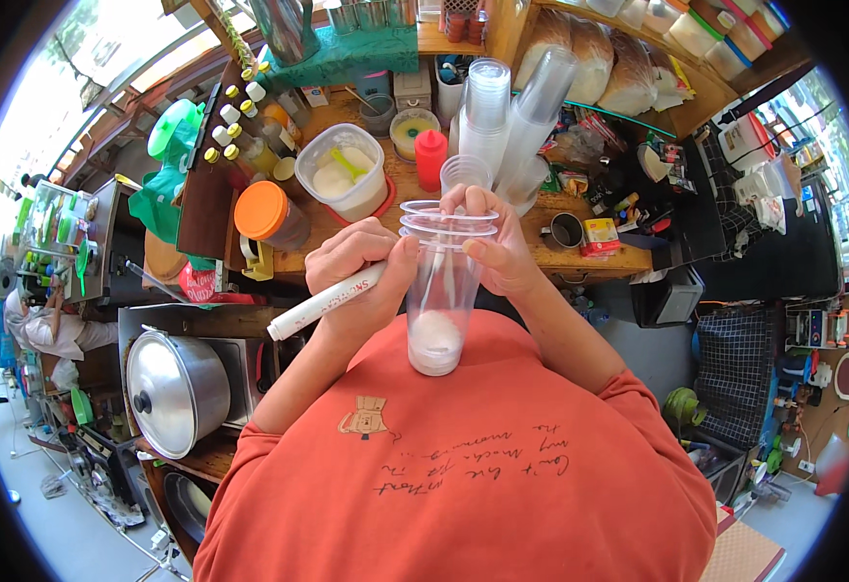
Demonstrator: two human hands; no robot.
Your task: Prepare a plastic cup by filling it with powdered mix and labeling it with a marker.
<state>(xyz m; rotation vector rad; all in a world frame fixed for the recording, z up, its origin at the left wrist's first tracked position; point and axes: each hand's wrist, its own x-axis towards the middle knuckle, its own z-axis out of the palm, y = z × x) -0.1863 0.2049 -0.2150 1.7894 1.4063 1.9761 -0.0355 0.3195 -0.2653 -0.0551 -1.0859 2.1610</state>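
My left hand [366, 276] holds a white marker pen [326, 302], its capped end pointing down to the left. The thumb of that hand also touches the rims of several nested clear plastic cups [442, 291], which hang tilted in front of my chest. My right hand [493, 244] grips the same rims from the other side. White material [436, 338] shows at the bottom of the nested cups; whether it lies inside or is part of them I cannot tell. Just beyond my fingers, another clear cup [466, 174] stands before tall stacks of plastic cups [484, 109].
On the wooden counter [410, 254] are a red squeeze bottle [431, 156], a tub of white powder with a green scoop [342, 171], an orange-lidded jar [263, 214] and a metal mug [564, 230]. A large lidded pot [177, 393] sits at left. Another person [50, 324] is farther left.
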